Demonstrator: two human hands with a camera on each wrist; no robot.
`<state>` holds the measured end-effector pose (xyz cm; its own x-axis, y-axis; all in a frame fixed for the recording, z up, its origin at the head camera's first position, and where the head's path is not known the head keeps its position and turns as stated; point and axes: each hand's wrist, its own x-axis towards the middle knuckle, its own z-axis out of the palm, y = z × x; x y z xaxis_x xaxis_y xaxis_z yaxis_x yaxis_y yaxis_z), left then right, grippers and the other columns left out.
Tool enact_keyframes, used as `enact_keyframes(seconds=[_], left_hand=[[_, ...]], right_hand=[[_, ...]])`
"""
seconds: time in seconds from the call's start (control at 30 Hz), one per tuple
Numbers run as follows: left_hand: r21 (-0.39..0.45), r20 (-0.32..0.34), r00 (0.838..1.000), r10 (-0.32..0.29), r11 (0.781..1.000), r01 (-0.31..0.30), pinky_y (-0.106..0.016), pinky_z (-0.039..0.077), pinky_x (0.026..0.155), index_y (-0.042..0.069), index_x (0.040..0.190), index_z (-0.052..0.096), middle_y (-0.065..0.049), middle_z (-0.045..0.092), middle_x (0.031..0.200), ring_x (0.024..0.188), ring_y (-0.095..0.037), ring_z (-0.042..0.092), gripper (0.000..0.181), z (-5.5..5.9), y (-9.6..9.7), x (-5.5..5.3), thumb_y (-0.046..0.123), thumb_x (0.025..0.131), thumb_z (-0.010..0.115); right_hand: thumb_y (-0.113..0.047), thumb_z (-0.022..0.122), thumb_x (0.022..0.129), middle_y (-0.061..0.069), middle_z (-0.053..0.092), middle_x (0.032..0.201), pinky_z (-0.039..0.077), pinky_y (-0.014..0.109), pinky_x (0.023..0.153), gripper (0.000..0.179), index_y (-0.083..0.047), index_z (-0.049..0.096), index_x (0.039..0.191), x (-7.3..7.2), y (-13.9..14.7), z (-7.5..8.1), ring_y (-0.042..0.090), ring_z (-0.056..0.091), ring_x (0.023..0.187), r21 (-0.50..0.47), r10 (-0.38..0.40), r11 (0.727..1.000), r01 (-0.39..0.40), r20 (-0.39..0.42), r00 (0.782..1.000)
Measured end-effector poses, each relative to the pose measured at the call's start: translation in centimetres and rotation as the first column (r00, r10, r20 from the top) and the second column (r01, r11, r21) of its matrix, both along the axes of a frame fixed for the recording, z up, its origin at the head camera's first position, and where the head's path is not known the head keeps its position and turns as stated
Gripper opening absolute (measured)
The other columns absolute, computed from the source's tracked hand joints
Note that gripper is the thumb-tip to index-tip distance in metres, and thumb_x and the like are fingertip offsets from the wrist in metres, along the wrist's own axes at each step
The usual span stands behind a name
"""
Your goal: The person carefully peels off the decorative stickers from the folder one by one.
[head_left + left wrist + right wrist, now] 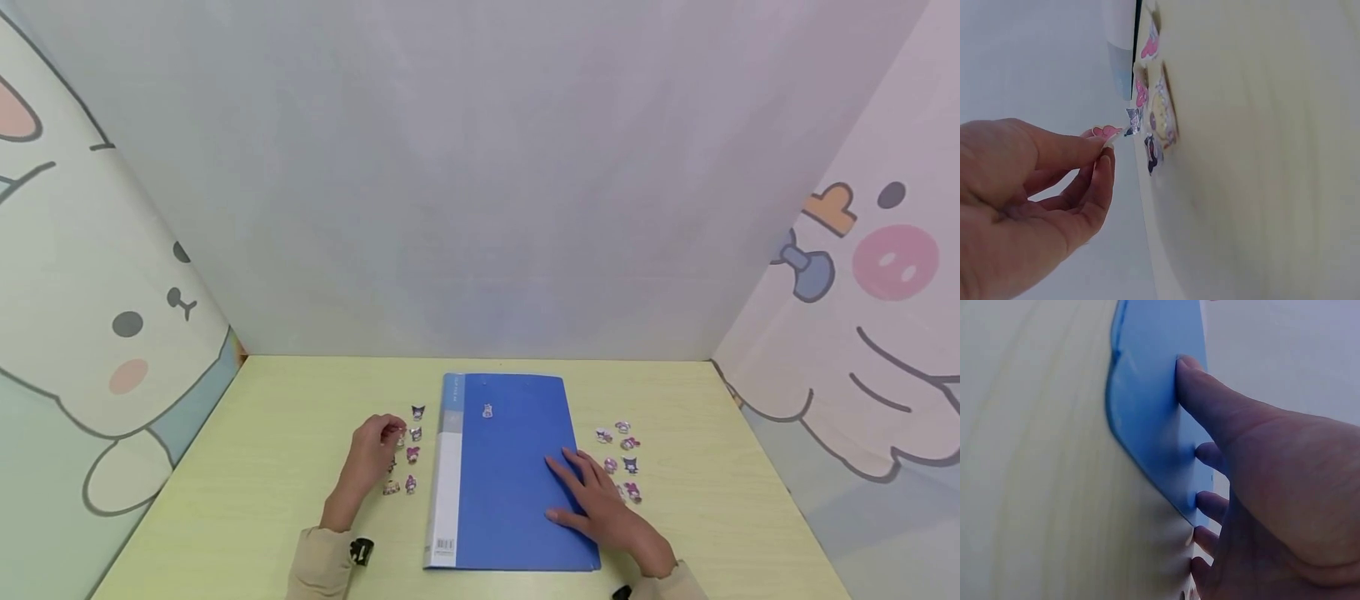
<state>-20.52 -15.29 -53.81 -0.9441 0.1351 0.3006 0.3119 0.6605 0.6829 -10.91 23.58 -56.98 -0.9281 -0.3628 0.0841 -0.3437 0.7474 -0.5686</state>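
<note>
My left hand [372, 450] pinches a small sticker [1107, 131] between thumb and fingertips, just left of the blue folder. In the left wrist view, pink and white show on that sticker, partly covered by the thumb. More cut-out character stickers [413, 455] lie on the table beside this hand. The blue folder [517, 483] lies closed, its white and light blue spine to the left. Across the folder's right edge rests my right hand [600, 506], fingers spread, with the thumb on the cover. One whitish sticker [487, 411] sits near the top of the cover.
Right of the folder, several purple, pink and white stickers [631, 465] lie on the pale wooden table [720, 517], some partly behind the right hand. A plain grey-white sheet [480, 183] closes off the back; cartoon-printed cloths [885, 358] stand along both sides.
</note>
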Motion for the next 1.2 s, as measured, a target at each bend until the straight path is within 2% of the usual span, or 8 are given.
enact_keyframes(seconds=[0.07,0.23,0.43,0.6,0.77,0.9,1.03,1.2], left_hand=[[-0.004,-0.014,1.000,-0.006,1.000,0.006,-0.030,0.053,0.070,-0.004,0.099,0.071,-0.011,0.065,0.089,0.081,-0.020,0.061,0.011,-0.1,-0.1,0.0,-0.011,0.092,0.066],[-0.021,-0.011,1.000,-0.010,1.000,0.009,-0.033,0.054,0.071,-0.005,0.099,0.071,-0.016,0.065,0.089,0.082,-0.023,0.062,0.010,-0.2,-0.2,0.0,-0.011,0.093,0.066],[-0.052,0.018,1.000,0.012,0.999,-0.011,-0.035,0.054,0.072,-0.005,0.100,0.071,-0.014,0.065,0.088,0.082,-0.024,0.062,0.013,-0.2,-0.2,-0.2,-0.014,0.092,0.064],[-0.076,0.039,0.999,0.020,0.997,-0.017,-0.035,0.053,0.071,-0.006,0.099,0.070,-0.014,0.064,0.088,0.082,-0.024,0.061,0.015,-0.2,-0.3,-0.3,-0.016,0.090,0.063],[-0.103,0.057,0.998,0.025,0.994,-0.019,-0.036,0.053,0.069,-0.007,0.099,0.070,-0.014,0.064,0.087,0.080,-0.022,0.059,0.016,-0.1,-0.3,-0.3,-0.017,0.088,0.064],[-0.151,0.087,0.994,0.067,0.987,-0.053,-0.039,0.053,0.072,-0.006,0.103,0.070,-0.013,0.063,0.089,0.083,-0.024,0.060,0.017,0.1,-0.1,-0.2,-0.014,0.088,0.066],[-0.203,0.097,0.988,0.116,0.975,-0.095,-0.046,0.054,0.077,-0.004,0.108,0.070,-0.016,0.063,0.097,0.092,-0.031,0.060,0.022,0.1,0.2,-0.2,-0.011,0.087,0.070],[-0.208,0.074,0.989,0.127,0.972,-0.109,-0.047,0.052,0.078,-0.003,0.107,0.071,-0.019,0.062,0.101,0.096,-0.035,0.058,0.022,0.2,0.9,-0.3,-0.009,0.087,0.072]], right_hand=[[-0.043,0.071,0.096,0.024,0.029,0.161,0.024,0.078,0.107,0.074,-0.012,0.042,0.157,0.1,-0.1,0.4,0.051,0.020,0.146,-0.005,0.009,1.000,-0.009,0.002,1.000],[-0.042,0.070,0.097,0.026,0.027,0.162,0.020,0.077,0.110,0.074,-0.009,0.041,0.157,0.2,-0.3,1.6,0.053,0.018,0.148,0.007,0.009,1.000,-0.010,0.067,0.998],[-0.045,0.068,0.098,0.025,0.027,0.163,0.022,0.075,0.111,0.074,-0.010,0.040,0.158,0.3,-0.5,1.9,0.052,0.019,0.149,0.034,0.004,0.999,-0.007,0.076,0.997],[-0.040,0.072,0.095,0.027,0.031,0.160,0.024,0.078,0.106,0.073,-0.008,0.044,0.155,0.3,-0.3,1.2,0.054,0.022,0.145,-0.019,0.016,1.000,-0.016,0.004,1.000],[-0.046,0.070,0.095,0.022,0.031,0.160,0.030,0.075,0.103,0.074,-0.016,0.043,0.157,-0.1,0.2,-0.9,0.047,0.022,0.144,0.004,0.014,1.000,-0.014,-0.086,0.996],[-0.050,0.068,0.096,0.019,0.030,0.161,0.031,0.074,0.103,0.075,-0.020,0.040,0.158,-0.3,0.5,-1.9,0.045,0.022,0.145,0.011,0.019,1.000,-0.017,-0.119,0.993],[-0.048,0.068,0.097,0.020,0.029,0.160,0.026,0.077,0.102,0.075,-0.019,0.039,0.159,-0.3,0.6,-1.7,0.048,0.020,0.146,-0.020,0.037,0.999,-0.039,-0.100,0.994],[-0.049,0.068,0.096,0.020,0.029,0.161,0.024,0.076,0.105,0.075,-0.016,0.040,0.158,-0.1,0.3,-0.8,0.047,0.020,0.146,-0.002,0.019,1.000,-0.019,-0.067,0.998]])
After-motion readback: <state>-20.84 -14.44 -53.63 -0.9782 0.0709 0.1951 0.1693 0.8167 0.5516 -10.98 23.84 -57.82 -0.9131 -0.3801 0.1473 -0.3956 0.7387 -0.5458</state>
